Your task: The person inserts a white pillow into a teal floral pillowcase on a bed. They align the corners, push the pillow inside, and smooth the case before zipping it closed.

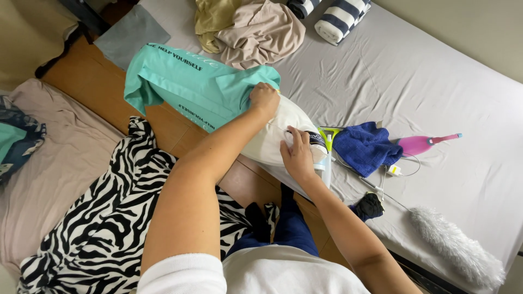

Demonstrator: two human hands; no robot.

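Both hands (264,99) (298,154) on pillow (272,139), teal pillowcase (190,84).

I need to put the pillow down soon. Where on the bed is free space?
The grey sheet is bare between the striped roll and the pink bottle, and right of the bottle above the white duster. It is crowded by the right hand at the blue towel, and around the clothes pile.

One view only, from the person's head, tilted steeply down over their own chest and forearms. It sits close above the left hand (265,99) and right hand (298,155), facing out across the wooden floor (163,128) to the grey mattress (436,81), which runs off the right edge
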